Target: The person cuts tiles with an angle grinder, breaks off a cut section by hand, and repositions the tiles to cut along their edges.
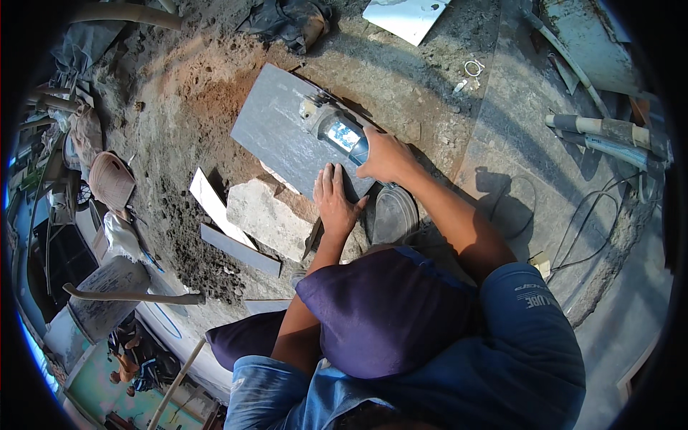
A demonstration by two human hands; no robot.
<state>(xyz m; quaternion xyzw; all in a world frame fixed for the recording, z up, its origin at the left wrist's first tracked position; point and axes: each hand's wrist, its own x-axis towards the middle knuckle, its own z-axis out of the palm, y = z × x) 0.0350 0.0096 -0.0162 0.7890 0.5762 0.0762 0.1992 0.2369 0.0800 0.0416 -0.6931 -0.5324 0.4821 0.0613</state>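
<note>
A dark grey tile [269, 107] lies slanted in front of me, partly over a rough pale slab [266, 218]. My right hand [387, 154] is closed round the body of a blue angle grinder [342, 135]. The grinder's metal head rests at or just above the tile near its far right edge; its disc is hard to make out. My left hand [335, 199] lies flat on the near part of the tile, fingers stretched out. Just beyond the tile's near right corner is a dark shoe [395, 215].
A white strip [215, 204] and a narrow grey strip [240, 249] lie left of the slab. A black cable [584, 233] loops on the right, below several pipes [602, 129]. A white board piece [408, 18] and dark cloth [290, 21] lie at the far side.
</note>
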